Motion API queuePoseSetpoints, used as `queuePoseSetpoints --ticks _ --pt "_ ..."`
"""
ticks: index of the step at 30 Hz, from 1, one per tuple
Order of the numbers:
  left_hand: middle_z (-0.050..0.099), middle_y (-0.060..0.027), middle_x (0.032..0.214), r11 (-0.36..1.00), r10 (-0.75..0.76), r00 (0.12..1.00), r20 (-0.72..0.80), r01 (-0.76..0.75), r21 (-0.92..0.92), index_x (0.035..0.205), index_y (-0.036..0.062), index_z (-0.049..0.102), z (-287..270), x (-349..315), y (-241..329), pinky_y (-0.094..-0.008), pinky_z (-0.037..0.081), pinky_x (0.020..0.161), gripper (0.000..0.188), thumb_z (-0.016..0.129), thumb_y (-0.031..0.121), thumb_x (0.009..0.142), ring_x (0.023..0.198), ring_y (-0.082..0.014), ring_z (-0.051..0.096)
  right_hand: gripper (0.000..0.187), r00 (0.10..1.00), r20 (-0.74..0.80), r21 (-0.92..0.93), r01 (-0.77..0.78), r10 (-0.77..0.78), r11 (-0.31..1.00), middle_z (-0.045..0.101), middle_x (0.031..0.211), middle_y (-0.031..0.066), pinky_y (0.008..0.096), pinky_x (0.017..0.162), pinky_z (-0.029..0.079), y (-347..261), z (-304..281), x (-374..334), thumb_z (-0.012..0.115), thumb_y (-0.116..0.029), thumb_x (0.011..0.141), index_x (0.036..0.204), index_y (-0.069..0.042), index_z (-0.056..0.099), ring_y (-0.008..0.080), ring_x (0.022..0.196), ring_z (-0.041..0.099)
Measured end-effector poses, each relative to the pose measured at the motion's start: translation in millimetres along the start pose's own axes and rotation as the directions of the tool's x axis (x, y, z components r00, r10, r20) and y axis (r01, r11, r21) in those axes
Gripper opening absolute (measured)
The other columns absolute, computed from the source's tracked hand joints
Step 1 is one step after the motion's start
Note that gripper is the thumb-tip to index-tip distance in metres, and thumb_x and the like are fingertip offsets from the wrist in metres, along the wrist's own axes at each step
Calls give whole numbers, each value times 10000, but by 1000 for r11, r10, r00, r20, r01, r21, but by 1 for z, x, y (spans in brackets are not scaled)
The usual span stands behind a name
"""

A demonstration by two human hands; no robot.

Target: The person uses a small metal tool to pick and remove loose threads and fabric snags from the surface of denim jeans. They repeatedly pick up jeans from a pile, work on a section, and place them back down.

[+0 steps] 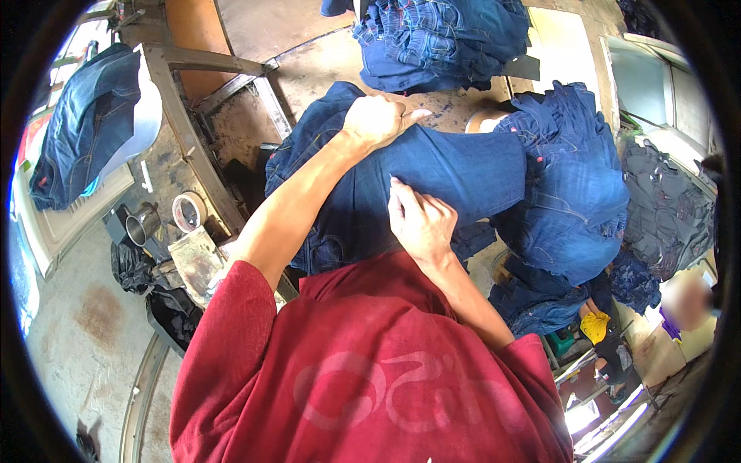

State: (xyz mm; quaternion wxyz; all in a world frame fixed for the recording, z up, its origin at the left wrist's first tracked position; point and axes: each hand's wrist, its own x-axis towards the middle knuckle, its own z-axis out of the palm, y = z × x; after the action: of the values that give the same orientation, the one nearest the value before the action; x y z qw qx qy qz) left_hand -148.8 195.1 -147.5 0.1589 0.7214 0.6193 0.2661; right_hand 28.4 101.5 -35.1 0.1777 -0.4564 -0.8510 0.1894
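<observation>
A pair of dark blue jeans lies in front of me, one leg stretched out to the right. My left hand is closed on the denim at the far edge of the jeans, its thumb pointing right. Nearer to me, my right hand rests over the same leg with its fingers curled and pressed together. What those fingers pinch, if anything, is hidden. The waist part of the jeans bunches under my left forearm, close to my red shirt.
A large heap of jeans sits just right, another pile beyond. At left, more jeans hang over a white surface, near a metal mug and a tape roll. Black garments and a blurred person are far right.
</observation>
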Motion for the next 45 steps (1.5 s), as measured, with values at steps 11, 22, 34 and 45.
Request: queuePoseSetpoints --ticks 11,22,34,45 --pt "646 -186 546 996 -84 996 12 84 27 593 67 708 10 -5 -4 -460 563 492 612 681 486 1039 495 -359 685 244 991 126 -33 -38 42 999 734 758 30 333 529 541 -8 -42 -42 818 -107 877 1119 -123 798 189 599 691" --pt "657 -193 555 996 -77 996 -36 78 50 588 64 723 10 -4 -2 -455 574 513 615 651 455 1057 493 -365 686 135 997 75 -36 -19 22 999 719 719 32 356 525 538 0 -7 -10 808 -75 891 1019 -115 788 204 556 666" --pt "640 -187 537 995 -92 996 -7 93 48 564 60 702 16 -7 -3 -450 567 503 620 664 434 1057 482 -357 678 151 999 25 63 -32 30 997 721 731 54 358 538 557 7 -11 -25 789 -33 889 1036 -68 781 217 581 697" --pt "671 -192 566 990 -130 990 56 126 69 614 66 749 17 -8 -3 -453 583 534 643 586 479 1079 502 -366 692 134 987 126 17 -101 98 995 687 682 43 368 513 555 -2 -30 -37 776 -82 907 1039 -97 761 213 564 691"
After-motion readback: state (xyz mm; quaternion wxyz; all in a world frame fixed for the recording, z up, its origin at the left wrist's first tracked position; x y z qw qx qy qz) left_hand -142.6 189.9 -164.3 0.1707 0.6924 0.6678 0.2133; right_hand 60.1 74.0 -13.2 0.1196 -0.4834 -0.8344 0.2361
